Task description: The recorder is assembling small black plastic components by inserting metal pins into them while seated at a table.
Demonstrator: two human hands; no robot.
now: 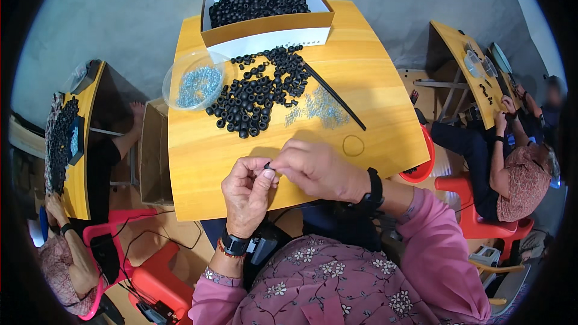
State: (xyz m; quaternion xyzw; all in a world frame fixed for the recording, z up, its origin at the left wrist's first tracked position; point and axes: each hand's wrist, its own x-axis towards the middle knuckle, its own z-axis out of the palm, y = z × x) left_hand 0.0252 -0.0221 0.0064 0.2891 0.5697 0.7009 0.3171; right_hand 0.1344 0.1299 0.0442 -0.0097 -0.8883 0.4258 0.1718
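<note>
Over the near edge of the table, my left hand (245, 197) pinches a small black ring-shaped part (268, 167) between thumb and forefinger. My right hand (319, 171) meets it there, its fingertips closed at the same part; whether they grip a second tiny piece is hidden. Just beyond lies a loose pile of black ring-shaped parts (244, 101). To its right are small clear pieces (322, 108), scattered on the wood. More bluish clear pieces (200, 86) fill part of a round clear tub (170, 89) at the left.
A white and brown box (268, 26) of black parts stands at the table's (373, 60) far end. A black rod (334, 95) and a thin elastic band (353, 145) lie at the right. Other people work at side tables (481, 93). A red bucket (424, 162) stands beside the table.
</note>
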